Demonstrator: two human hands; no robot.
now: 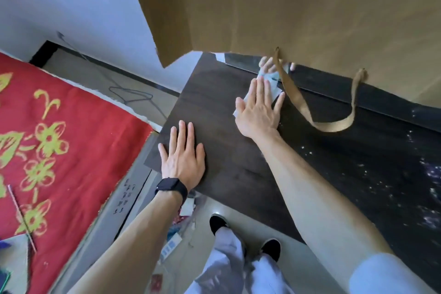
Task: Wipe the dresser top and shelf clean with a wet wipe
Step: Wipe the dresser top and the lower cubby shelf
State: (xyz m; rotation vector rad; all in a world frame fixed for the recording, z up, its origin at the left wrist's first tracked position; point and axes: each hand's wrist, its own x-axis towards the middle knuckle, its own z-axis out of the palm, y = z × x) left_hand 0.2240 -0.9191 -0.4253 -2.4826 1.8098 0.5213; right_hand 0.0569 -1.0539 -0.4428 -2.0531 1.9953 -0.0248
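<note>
The dark wood dresser top [224,150] fills the middle of the view. My right hand [259,108] lies flat near its back edge, fingers spread, pressing a white wet wipe [272,79] against the surface; the wipe shows ahead of and beside the fingers. A mirror strip [243,62] at the back reflects the fingertips. My left hand [182,157], with a black watch on the wrist, rests flat and empty on the front left corner of the dresser top. The right part of the dresser top [393,169] is speckled with white dust.
A large brown paper bag [298,7] stands at the back of the dresser; its strap handle [317,114] droops onto the top just right of my right hand. A red bed cover with yellow flowers [47,138] lies left. Litter and my feet are on the floor below.
</note>
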